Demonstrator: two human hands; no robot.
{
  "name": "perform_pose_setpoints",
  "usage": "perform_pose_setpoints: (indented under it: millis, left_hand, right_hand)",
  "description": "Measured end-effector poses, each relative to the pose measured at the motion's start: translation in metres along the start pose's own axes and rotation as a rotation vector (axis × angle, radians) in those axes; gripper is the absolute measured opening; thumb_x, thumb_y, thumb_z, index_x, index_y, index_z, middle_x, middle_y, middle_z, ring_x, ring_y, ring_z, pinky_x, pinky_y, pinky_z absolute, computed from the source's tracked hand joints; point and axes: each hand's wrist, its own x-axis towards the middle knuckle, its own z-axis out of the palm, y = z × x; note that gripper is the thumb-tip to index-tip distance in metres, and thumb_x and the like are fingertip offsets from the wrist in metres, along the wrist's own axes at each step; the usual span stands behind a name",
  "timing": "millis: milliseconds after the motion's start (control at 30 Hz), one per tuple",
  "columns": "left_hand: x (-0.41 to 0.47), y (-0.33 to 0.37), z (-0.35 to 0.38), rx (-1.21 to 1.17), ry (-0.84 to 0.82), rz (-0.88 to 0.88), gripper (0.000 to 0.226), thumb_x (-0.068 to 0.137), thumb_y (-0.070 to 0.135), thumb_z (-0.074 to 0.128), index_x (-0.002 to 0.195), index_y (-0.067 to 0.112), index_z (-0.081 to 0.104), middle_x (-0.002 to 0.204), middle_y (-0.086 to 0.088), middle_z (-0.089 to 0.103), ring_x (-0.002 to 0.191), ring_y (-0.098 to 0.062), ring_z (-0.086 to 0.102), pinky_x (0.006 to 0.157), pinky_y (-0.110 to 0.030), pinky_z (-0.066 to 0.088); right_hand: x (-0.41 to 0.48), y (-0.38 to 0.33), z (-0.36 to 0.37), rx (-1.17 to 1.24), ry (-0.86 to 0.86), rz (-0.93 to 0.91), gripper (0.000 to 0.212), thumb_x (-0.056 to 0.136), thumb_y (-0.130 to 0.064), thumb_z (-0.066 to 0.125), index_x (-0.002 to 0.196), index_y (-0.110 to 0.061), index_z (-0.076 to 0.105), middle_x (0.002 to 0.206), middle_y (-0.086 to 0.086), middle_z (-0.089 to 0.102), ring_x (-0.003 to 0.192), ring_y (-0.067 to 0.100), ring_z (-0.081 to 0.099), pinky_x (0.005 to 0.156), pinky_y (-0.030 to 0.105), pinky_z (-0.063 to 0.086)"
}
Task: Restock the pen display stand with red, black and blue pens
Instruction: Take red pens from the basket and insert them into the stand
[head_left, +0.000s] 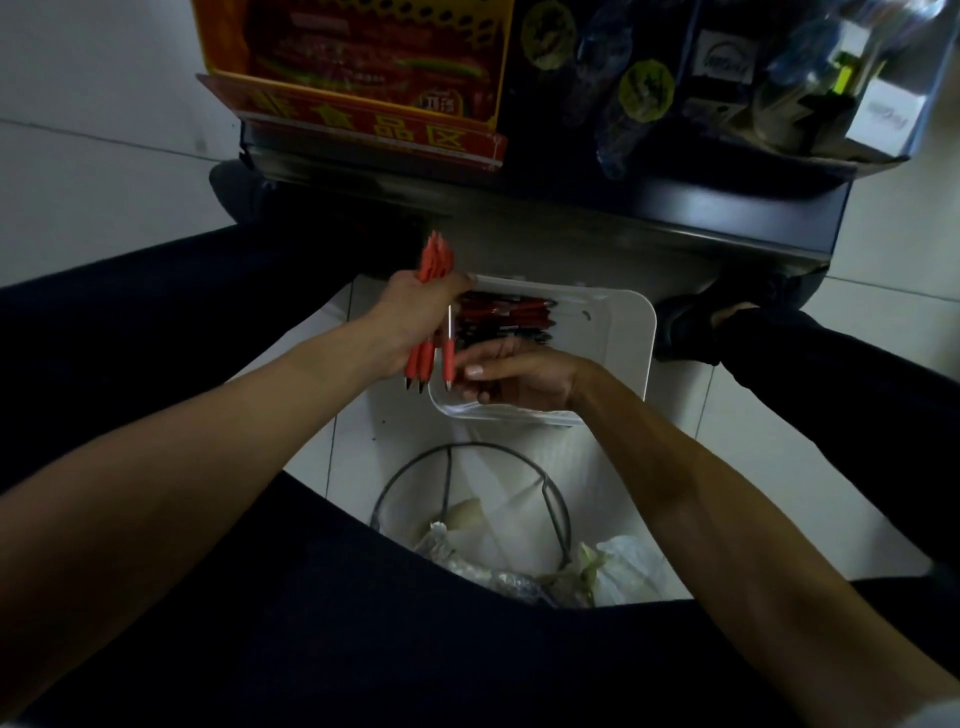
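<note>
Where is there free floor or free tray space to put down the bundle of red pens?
The white tray is bare on its right part, between the pen pile and its rounded right edge. Bare floor tile lies left of the tray, below the left hand. It is crowded near the right hand and around the wire basket with bags.

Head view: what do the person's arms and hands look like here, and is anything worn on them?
Both forearms are bare up to the frame edge: no sleeves, gloves, watch or rings show. The left hand and right hand are uncovered; a pale thumbnail shows on the right hand. Dark trousers cover the legs.
</note>
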Motion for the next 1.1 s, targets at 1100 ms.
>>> perform_pose_setpoints:
  millis: [1100]
  left_hand:
    - [0.003, -0.003, -0.004, -0.054, 0.011, -0.041, 0.022, 0.097, 0.02, 0.061, 0.077, 0.015, 0.052, 0.053, 0.001, 0.047, 0.045, -0.012, 0.046, 0.046, -0.025, 0.044]
  right_hand:
    - [0.017, 0.012, -0.049, -1.098, 0.843, 0.015, 0.021, 0.082, -0.005, 0.072, 0.1, -0.013, 0.077, 0.107, 0.007, 0.073, 0.097, 0.019, 0.067, 0.09, 0.024, 0.048]
